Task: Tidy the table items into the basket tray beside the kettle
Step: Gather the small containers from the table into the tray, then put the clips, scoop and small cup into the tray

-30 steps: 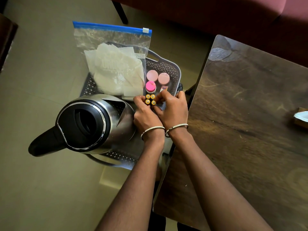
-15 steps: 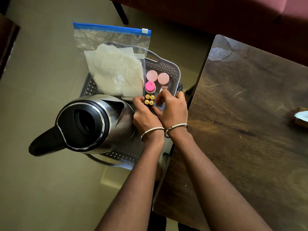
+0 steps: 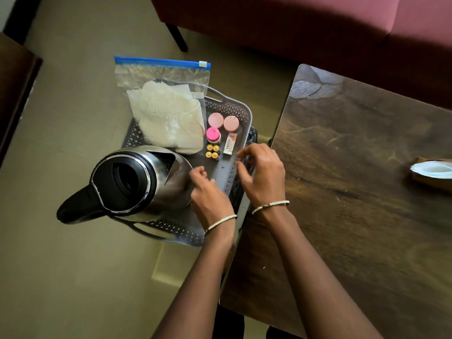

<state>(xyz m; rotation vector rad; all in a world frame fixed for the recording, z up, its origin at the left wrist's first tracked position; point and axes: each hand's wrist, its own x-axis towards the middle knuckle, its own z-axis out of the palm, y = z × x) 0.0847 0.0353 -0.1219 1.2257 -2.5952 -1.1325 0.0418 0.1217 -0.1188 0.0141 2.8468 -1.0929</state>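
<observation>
Both hands have been drawn back nearward from the four batteries. These are left standing on end in a tight square inside the basket tray, just right of the kettle, with a small carton beside them.

Head view: the left hand is seen loosely curled and empty by the kettle. The right hand hangs slack over the tray's right rim, with nothing seen held.

The batteries are judged stiff, smooth and easily toppled, so a pinch across the sides is advised. A tissue box, judged light, remains on the table at the right.
</observation>
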